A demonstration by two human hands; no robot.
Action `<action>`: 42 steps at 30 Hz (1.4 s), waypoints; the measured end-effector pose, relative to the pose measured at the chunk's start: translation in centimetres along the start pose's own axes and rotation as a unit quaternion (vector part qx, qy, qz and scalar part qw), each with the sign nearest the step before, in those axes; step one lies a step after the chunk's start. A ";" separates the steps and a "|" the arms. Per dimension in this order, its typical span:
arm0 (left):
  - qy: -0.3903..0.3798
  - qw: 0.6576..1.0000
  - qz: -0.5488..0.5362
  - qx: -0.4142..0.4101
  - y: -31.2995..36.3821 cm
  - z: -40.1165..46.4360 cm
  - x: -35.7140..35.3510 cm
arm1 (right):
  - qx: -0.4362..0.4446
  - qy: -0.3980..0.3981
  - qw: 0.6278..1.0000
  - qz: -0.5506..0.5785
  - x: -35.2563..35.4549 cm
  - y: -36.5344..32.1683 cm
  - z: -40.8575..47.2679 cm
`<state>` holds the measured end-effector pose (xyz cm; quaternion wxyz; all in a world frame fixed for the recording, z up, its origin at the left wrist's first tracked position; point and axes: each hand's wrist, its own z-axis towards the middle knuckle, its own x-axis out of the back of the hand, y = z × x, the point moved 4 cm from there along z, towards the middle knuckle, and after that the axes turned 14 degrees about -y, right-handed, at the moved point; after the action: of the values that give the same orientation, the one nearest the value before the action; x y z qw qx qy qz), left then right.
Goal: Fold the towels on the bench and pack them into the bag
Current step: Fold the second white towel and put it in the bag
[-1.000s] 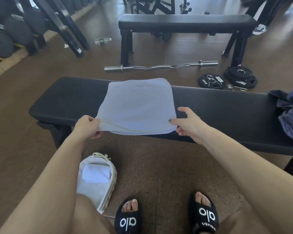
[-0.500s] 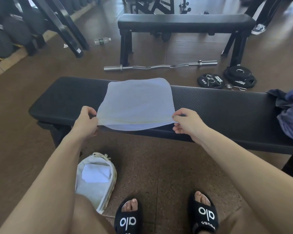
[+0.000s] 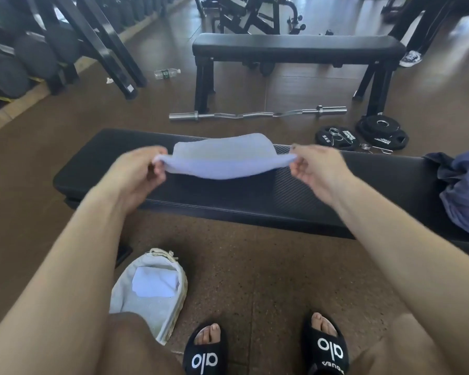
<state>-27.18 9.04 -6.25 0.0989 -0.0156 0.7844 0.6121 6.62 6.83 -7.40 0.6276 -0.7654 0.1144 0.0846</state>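
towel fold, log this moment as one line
fold | left hand and right hand pinch towel near corners | lifted above bench

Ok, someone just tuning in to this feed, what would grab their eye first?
The pale towel lifted over the near bench, its near edge pinched at either corner by the left hand and the right hand. Then the white bag on the floor at lower left, lying open with a folded towel inside.
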 end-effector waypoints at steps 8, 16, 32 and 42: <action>-0.032 0.966 -0.199 -0.160 14.0 -0.2 -2.5 | 0.198 -0.054 0.979 0.012 -4.6 -14.8 1.7; 0.046 0.967 0.187 -0.165 14.3 0.3 -1.9 | 0.264 0.030 0.948 -0.177 -4.1 -15.8 1.8; 0.083 0.902 0.351 -0.239 17.0 3.9 -4.7 | 0.216 0.096 0.937 -0.255 -0.6 -17.2 4.8; 0.069 0.916 0.339 -0.201 14.1 5.8 -4.4 | 0.245 0.121 0.920 -0.282 0.7 -15.5 5.0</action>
<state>-24.09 17.74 6.70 -0.1746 0.1897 0.6079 0.7510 11.67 14.52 6.01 0.7748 -0.5927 -0.0146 -0.2197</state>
